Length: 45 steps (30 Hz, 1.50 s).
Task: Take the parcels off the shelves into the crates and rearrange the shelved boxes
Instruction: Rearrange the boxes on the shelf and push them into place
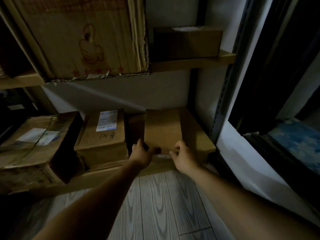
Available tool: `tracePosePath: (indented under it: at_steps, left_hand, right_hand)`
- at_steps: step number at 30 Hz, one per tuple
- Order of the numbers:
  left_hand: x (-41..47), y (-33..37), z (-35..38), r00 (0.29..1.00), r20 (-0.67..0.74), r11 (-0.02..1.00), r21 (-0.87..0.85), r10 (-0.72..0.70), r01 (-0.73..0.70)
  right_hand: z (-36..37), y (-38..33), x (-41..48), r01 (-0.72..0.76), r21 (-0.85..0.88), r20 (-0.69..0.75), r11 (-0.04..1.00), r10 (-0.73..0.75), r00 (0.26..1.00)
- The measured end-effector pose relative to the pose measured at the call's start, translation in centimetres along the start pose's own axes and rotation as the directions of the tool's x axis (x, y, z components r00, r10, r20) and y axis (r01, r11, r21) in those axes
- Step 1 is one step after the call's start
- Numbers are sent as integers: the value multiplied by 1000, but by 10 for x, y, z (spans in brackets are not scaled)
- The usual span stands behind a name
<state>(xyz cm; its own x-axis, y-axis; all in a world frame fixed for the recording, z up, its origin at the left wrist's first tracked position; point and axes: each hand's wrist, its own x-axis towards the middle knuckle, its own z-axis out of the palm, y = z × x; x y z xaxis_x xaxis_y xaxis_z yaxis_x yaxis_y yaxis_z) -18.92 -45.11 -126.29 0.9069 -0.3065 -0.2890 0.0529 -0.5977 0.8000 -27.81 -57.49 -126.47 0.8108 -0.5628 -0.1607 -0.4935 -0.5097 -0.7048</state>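
Just right of the brown cardboard box with the white shipping label [103,130], I'm curling my left hand [141,153] round the plain tan cardboard parcel [162,129] at its near left corner, my right hand [181,155] pinching its near edge. I'm aiming to draw it out level, both sides together.

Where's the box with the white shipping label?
The labelled box sits left of centre in the head view, on the lower shelf between the taped box and the plain box.

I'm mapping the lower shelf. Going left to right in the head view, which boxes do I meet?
A taped box → box with the white shipping label → plain box, which the left hand and right hand grip.
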Motion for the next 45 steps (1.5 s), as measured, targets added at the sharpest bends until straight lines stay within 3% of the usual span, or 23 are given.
tracePosePath:
  at_steps: [7,12,18,25,28,32,37,45]
  left_hand:
    - [-21,-22,4,991,65,989,-96,118,-112]
    - [-50,-25,4,974,13,964,-146,227,-223]
    - [-68,-22,-15,976,-25,948,-234,215,-215]
    - [-75,-3,-41,981,-43,917,-351,188,-191]
    - [-77,-4,-51,975,-12,911,-352,222,-212]
    - [-84,-3,-56,973,34,856,-483,227,-183]
    - [-93,3,-59,967,-9,842,-489,255,-227]
    - [-110,1,-76,955,-66,820,-496,290,-284]
  right_hand:
    - [-4,11,-18,-81,174,-38,981,88,995]
    - [-3,13,-24,-119,208,-66,971,135,989]
    - [-7,-4,-39,-43,266,-81,963,67,994]
    - [-24,-39,-54,71,503,-158,861,11,987]
    - [-30,-47,-61,87,560,-114,824,-28,993]
    - [-31,-50,-66,71,551,-54,831,-49,997]
    - [-34,-53,-69,81,519,-47,851,-66,997]
    - [-43,-65,-87,245,531,-107,811,-223,969]
